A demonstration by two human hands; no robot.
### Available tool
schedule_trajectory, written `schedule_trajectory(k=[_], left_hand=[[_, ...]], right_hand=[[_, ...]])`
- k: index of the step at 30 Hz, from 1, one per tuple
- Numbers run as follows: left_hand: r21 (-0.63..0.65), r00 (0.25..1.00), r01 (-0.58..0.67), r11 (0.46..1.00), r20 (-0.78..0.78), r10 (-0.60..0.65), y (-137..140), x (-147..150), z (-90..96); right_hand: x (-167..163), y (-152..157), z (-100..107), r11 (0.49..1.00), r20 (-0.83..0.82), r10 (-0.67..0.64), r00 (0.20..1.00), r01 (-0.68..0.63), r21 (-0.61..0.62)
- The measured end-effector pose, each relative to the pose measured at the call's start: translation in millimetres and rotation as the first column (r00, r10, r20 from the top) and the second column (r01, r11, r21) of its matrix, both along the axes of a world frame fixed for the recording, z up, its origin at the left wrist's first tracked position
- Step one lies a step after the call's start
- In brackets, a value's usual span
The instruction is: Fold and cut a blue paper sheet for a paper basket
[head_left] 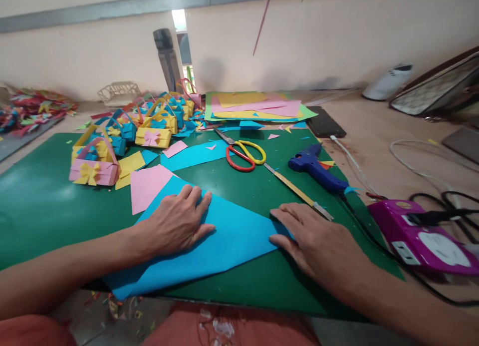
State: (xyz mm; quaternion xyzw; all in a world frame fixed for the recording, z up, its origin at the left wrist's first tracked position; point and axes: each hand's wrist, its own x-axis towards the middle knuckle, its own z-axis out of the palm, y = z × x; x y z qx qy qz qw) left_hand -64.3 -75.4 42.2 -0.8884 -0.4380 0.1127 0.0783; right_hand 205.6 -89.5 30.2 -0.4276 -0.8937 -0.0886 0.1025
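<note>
The person's left hand (178, 221) is lying flat, palm down and fingers spread, pressing on the upper part of a large folded sheet of light blue paper (224, 238); it is grasping nothing. The right hand (318, 241) is likewise resting open and flat, its fingertips pinning the sheet's right-hand point. The blue sheet is sitting on a dark green cutting mat (45, 206) that is covering the near part of the counter (374, 131), with the sheet's lower corner reaching the mat's front edge. Just beyond the left hand a pink paper sheet (147, 186) is lying partly under the blue one. Past the right hand a long metal ruler (295, 191) is stretching diagonally, and near it a blue hot glue gun (318, 171) and a pair of scissors with yellow and red handles (245, 155) are resting on the mat. Farther left, small pink, yellow and blue paper baskets (123, 136) are crowding together. At the far right a purple power strip (422, 236) is sitting beside the mat.
</note>
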Motion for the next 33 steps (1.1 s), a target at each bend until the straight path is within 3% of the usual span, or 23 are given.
schedule_trajectory(k=[3, 6, 9, 15, 19, 22, 26, 30, 33], left_hand=[[0.017, 1.000, -0.003, 1.000, -0.011, 0.003, -1.3, 4.5, -2.6], [0.045, 1.000, 0.007, 0.999, -0.010, -0.006, -2.7, 5.5, -4.4], [0.070, 1.000, 0.012, 0.997, -0.012, -0.011, -3.3, 3.9, -6.2], [0.094, 0.999, 0.040, 0.995, 0.001, -0.041, -3.1, 0.7, -9.0], [0.089, 0.999, 0.036, 0.995, 0.025, -0.039, -2.3, -0.9, -9.6], [0.088, 0.999, 0.023, 0.996, 0.045, -0.027, -1.9, -1.3, -9.9], [0.098, 0.997, 0.009, 0.995, 0.073, -0.016, -1.9, -0.7, -10.0], [0.095, 0.995, -0.009, 0.995, 0.097, 0.000, -0.8, -0.9, -9.5], [0.113, 0.989, -0.027, 0.993, 0.146, 0.010, 1.9, -1.5, -8.5]], right_hand=[[-1.6, 8.6, 15.5, 0.970, 0.084, -0.137, 0.987, 0.151, -0.190], [-1.7, 14.9, 33.6, 0.863, 0.129, -0.264, 0.956, 0.294, -0.411], [1.8, 21.4, 45.0, 0.729, 0.090, -0.311, 0.946, 0.299, -0.615], [10.3, 33.5, 42.4, 0.486, 0.041, -0.364, 0.930, 0.227, -0.844], [8.3, 34.7, 43.0, 0.384, 0.025, -0.369, 0.929, 0.177, -0.906], [0.7, 35.0, 46.6, 0.395, -0.030, -0.390, 0.920, 0.139, -0.908], [-16.8, 42.6, 45.0, 0.457, -0.034, -0.356, 0.934, 0.142, -0.878], [-29.6, 55.2, 39.0, 0.540, -0.037, -0.322, 0.946, 0.152, -0.828], [-28.0, 64.3, 41.4, 0.637, -0.028, -0.317, 0.948, 0.192, -0.747]])
